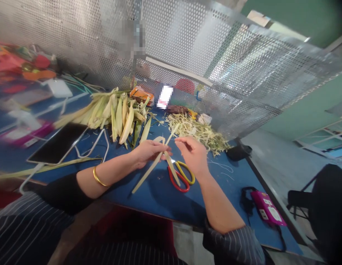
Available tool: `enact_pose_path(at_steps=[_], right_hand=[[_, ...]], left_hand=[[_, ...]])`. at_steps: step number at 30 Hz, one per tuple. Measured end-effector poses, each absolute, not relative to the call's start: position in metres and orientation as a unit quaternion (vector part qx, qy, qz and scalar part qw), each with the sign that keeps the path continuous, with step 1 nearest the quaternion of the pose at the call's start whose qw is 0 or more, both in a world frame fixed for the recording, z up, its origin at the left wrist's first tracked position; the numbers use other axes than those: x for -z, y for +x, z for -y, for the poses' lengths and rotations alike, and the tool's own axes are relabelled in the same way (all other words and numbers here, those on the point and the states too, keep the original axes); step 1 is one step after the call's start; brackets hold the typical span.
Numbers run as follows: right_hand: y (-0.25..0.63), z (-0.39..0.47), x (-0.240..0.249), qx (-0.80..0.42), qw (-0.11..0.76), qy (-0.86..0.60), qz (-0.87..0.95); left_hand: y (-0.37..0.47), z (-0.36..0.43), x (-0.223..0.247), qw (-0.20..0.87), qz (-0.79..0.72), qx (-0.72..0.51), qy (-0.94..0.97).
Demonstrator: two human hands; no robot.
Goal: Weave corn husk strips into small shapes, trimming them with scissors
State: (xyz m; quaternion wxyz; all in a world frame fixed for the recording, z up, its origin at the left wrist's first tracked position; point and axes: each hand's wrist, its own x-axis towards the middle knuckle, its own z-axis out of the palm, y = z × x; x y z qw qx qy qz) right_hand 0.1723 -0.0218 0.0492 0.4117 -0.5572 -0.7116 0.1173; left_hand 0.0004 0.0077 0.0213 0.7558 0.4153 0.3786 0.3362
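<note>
Nearest the person, a gold bracelet [98, 178] circles the left forearm, to the left of the scissors [178, 189]. The scissors lie on the blue table [160, 200], one handle loop red and the other yellow, their blades partly hidden beneath the husk strips [147, 173]. A magenta packet [267, 208] lies well to the right of the scissors, with a black cord beside it.

The left hand [151, 151], just beyond the scissors and to their left, grasps the pale, crossed husk strips between thumb and fingers. One strip slants down to the left; another reaches over the scissors. The right hand [192, 154], beyond the scissors and slightly to their right, has its fingers bent and the thumb near the index finger; whether it grips anything, I cannot tell.

Left of the scissors, beyond the left forearm, lie a dark-screened device [59, 142] and a looping white cable [106, 141]. Right of the scissors is some thin pale thread [225, 168].

Farther off, whole husks [115, 112] are heaped beyond the scissors to the left, and a pile of shredded husk [198, 132] beyond them to the right. An orange packet [142, 95] sits behind the whole husks. Farther still beyond the scissors stands a perforated metal panel [184, 40].
</note>
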Motion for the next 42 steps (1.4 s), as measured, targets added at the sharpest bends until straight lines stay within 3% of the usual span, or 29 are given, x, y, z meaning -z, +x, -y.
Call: enact_pose_path(at_steps=[3, 6, 9, 11, 14, 20, 26, 33, 42], right_hand=[[0.164, 0.006, -0.053, -0.113, 0.315, -0.594, 0.731], [0.156, -0.008, -0.050, -0.197, 0.243, -0.623, 0.717], [0.149, -0.012, -0.046, -0.302, 0.289, -0.595, 0.686], [0.145, -0.007, -0.045, -0.308, 0.353, -0.575, 0.671], [0.142, 0.007, -0.045, -0.201, 0.417, -0.547, 0.697], [0.154, 0.036, -0.030, 0.086, 0.418, -0.410, 0.806], [0.168, 0.052, -0.015, 0.367, 0.244, -0.228, 0.868], [0.169, 0.057, -0.016, 0.398, 0.216, -0.228, 0.862], [0.165, 0.054, -0.004, 0.390, 0.133, -0.227, 0.882]], left_hand=[[0.001, -0.005, -0.021, 0.731, -0.375, -0.316, 0.474], [0.002, -0.005, -0.015, 0.713, -0.370, -0.305, 0.511], [0.003, -0.006, -0.010, 0.698, -0.395, -0.295, 0.519], [0.003, -0.007, -0.008, 0.702, -0.407, -0.300, 0.502], [0.001, -0.009, -0.013, 0.715, -0.412, -0.321, 0.465], [-0.004, -0.012, -0.021, 0.741, -0.420, -0.327, 0.410], [-0.007, -0.018, -0.023, 0.790, -0.393, -0.307, 0.356], [-0.011, -0.019, -0.028, 0.733, -0.408, -0.334, 0.430], [-0.018, -0.026, -0.021, 0.867, -0.297, -0.223, 0.332]])
